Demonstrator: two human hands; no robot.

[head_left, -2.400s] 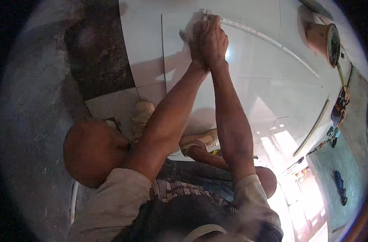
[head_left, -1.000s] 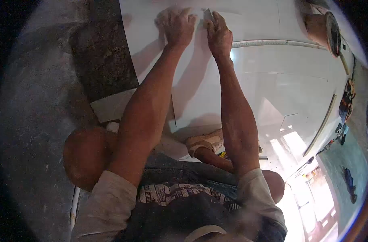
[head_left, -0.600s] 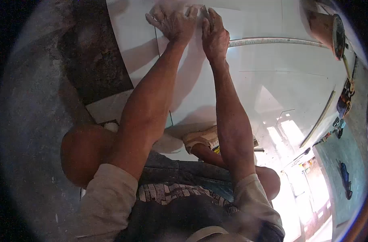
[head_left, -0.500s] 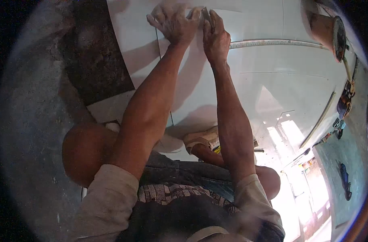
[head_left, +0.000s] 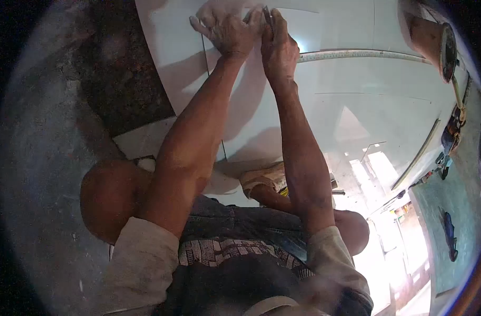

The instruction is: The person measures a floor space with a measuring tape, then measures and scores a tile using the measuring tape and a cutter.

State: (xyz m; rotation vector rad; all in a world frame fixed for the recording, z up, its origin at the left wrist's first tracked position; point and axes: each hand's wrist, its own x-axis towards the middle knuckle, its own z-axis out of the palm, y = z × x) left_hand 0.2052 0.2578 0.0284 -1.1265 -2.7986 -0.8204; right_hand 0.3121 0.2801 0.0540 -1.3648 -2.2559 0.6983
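My left hand [head_left: 229, 32] lies on the pale glossy tiles [head_left: 251, 118] with its fingers spread; the index fingertip side is close to my right hand. Between the fingers of my right hand [head_left: 280, 52] is a slim dark tool [head_left: 267, 16], upright against the tile; its exact kind is not clear. A long graduated measuring strip [head_left: 361, 54] runs across the tiles to the right from beside my right hand. Thin dark joint lines show between tiles, one passing under my left forearm.
A dark bare patch of floor [head_left: 130, 73] borders the tiles on the left. At the upper right stands a brown cylindrical object [head_left: 427, 39] with a round dark end. A long thin strip [head_left: 417, 155] and assorted items [head_left: 451, 134] lie along the right side. A blue object [head_left: 451, 237] rests farther down.
My right hand has shifted slightly left with the dark tool, closer to my left hand. My left hand stays nearly in place, and the view has tilted a little.
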